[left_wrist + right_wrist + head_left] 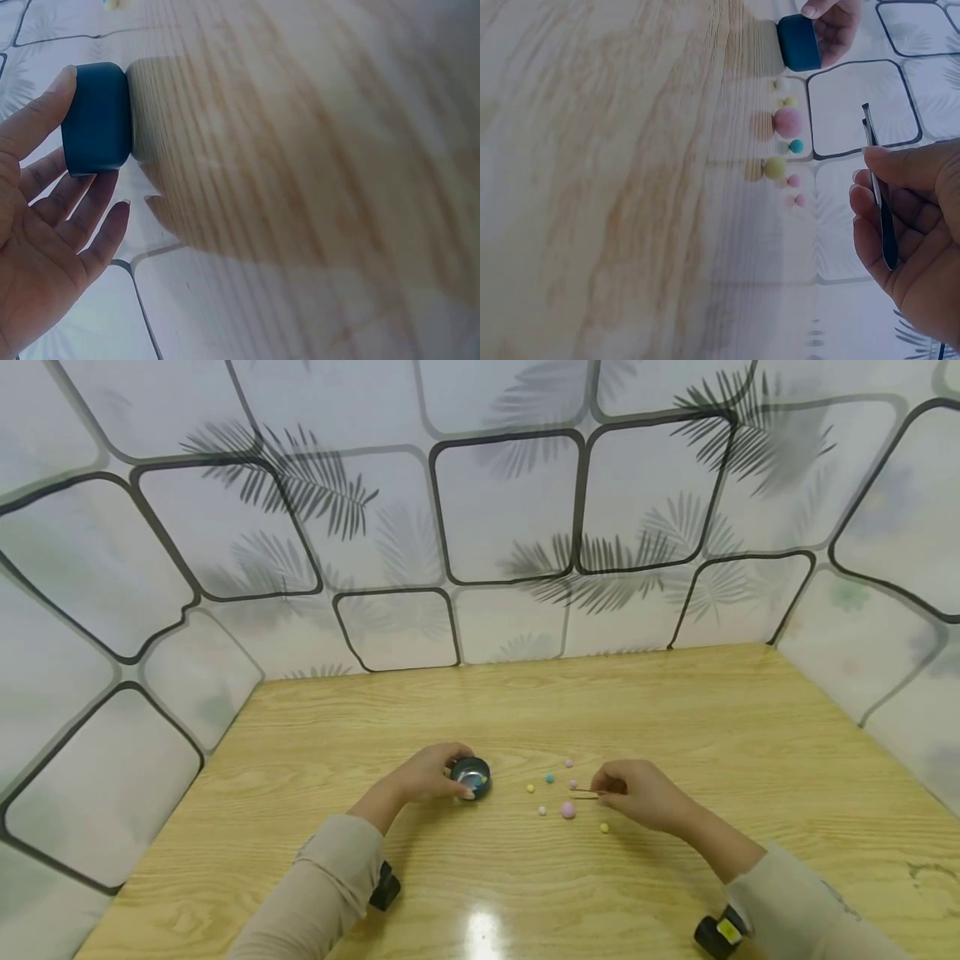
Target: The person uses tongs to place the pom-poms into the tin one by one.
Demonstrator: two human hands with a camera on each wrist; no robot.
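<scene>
fingers of left hand (429, 774) grip bowl (471, 777); right hand (642, 793) pinches tweezers (584, 793) near pompoms (567, 810)

1 bowl (471, 776) | 1 tweezers (584, 793) | 7 pom-poms (567, 810) | 2 hands (431, 774)

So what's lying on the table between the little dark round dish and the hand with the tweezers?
In the head view, small coloured pom-pom balls lie scattered on the wooden table between the dark round dish and the right hand pinching metal tweezers.
</scene>
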